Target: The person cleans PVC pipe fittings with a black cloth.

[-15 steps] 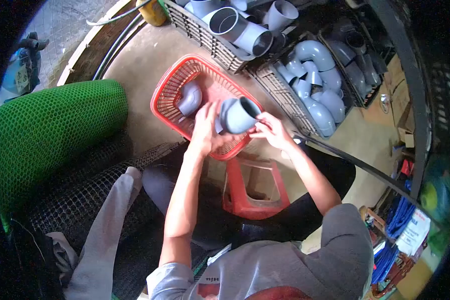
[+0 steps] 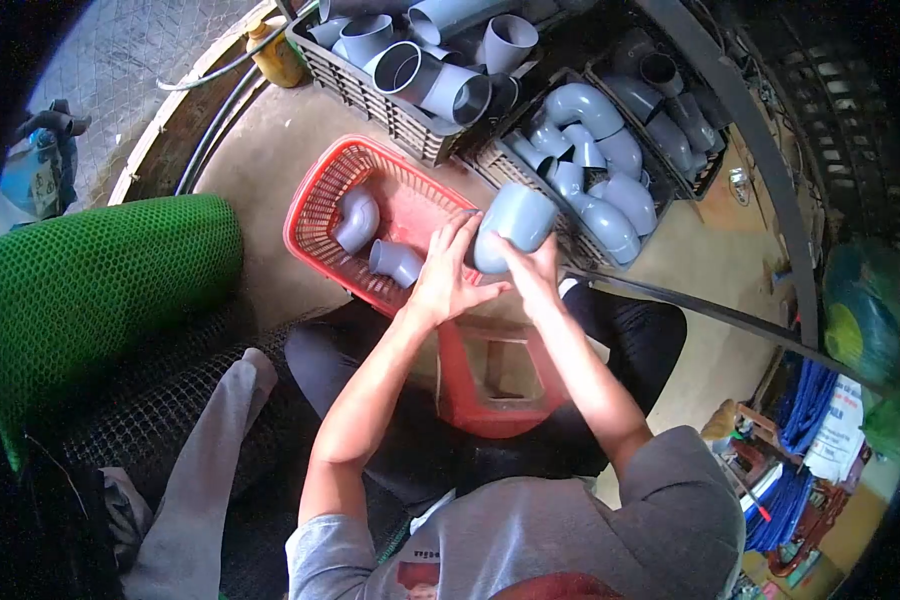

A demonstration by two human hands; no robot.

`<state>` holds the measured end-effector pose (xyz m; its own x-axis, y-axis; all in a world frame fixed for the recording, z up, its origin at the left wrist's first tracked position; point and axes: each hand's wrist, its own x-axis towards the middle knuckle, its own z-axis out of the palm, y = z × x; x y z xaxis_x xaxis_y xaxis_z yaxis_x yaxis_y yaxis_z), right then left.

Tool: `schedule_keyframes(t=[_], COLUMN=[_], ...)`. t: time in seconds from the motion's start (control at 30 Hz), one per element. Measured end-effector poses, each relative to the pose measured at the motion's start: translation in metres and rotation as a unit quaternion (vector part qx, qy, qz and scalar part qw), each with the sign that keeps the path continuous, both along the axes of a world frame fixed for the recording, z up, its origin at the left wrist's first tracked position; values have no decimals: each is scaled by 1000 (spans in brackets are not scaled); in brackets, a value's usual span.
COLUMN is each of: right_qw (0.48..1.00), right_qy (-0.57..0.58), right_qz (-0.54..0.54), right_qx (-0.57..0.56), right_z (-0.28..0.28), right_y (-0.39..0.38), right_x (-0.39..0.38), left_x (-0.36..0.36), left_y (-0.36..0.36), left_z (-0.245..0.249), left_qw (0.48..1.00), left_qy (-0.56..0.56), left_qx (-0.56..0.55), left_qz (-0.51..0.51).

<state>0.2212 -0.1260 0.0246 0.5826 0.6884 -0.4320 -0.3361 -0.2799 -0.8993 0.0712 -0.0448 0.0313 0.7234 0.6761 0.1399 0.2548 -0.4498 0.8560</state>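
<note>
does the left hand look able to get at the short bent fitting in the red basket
Likely yes: the left hand is spread right beside the short bent fitting, and the open top of the red basket leaves it exposed. The right hand holds the larger fitting.

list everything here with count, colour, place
pipe fitting: 1, grey, in right hand
basket: 1, red, mid-floor
basket fittings: 2, grey, basket's left end
crates: at least 3, black, beyond basket
crate fittings: many, grey, in crates
stool: 1, red, between legs
mesh roll: 1, green, left
mesh: uncounted, black, below roll
bottle: 1, yellow, top left
cloth: 1, grey, lower left
rope: uncounted, blue, lower right
shirt: 1, grey, bottom
right hand: 1, bare, gripping fitting
left hand: 1, bare, fingers spread beside fitting
legs: 2, black-clad, around stool
</note>
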Motion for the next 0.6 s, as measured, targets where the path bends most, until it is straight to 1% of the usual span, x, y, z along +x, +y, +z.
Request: schedule_keyframes(t=[0.03, 0.1, 0.17, 0.2, 0.23, 0.27, 0.3, 0.33, 0.4, 0.43, 0.5, 0.53, 0.6], right_qw=[996, 965, 921, 903, 897, 873, 816, 816, 709, 710, 638, 638, 625], right_qy=[-84, -254, -381, -413, -408, -414, -519, -519, -554, -554, -527, -527, -489], right_qz=[7, 36, 40, 74, 121, 175, 205, 209, 355, 356, 408, 408, 415], right_qx=[-18, -53, -77, -95, -121, -187, -148, -146, -253, -250, -386, -385, -445], right_z=[-1, -6, 33, 33, 39, 44, 9, -2, -12, -18, -30, -38, -56], right_y=[4, 17, 35, 42, 52, 63, 67, 77, 97, 105, 117, 121, 126], right_x=[16, 54, 82, 112, 140, 167, 209, 237, 269, 275, 284, 287, 287], left_x=[0, -2, -9, -14, -18, -22, -25, -26, -27, -27, -25, -25, -24], left_y=[3, 7, 11, 13, 14, 15, 16, 16, 16, 16, 15, 15, 15], left_z=[1, 0, -7, -10, -11, -11, -10, -7, -2, -3, -5, -8, -13], left_qw=[1000, 995, 994, 993, 993, 991, 987, 987, 977, 977, 978, 978, 982], left_qy=[-1, -5, 6, 17, 16, 46, 76, 77, 83, 84, 109, 111, 102], left_qx=[2, -94, -101, -109, -111, -123, -135, -135, -187, -185, -158, -158, -132], left_qz=[-2, -38, -39, -36, -34, -37, -41, -37, -61, -58, -85, -85, -93])
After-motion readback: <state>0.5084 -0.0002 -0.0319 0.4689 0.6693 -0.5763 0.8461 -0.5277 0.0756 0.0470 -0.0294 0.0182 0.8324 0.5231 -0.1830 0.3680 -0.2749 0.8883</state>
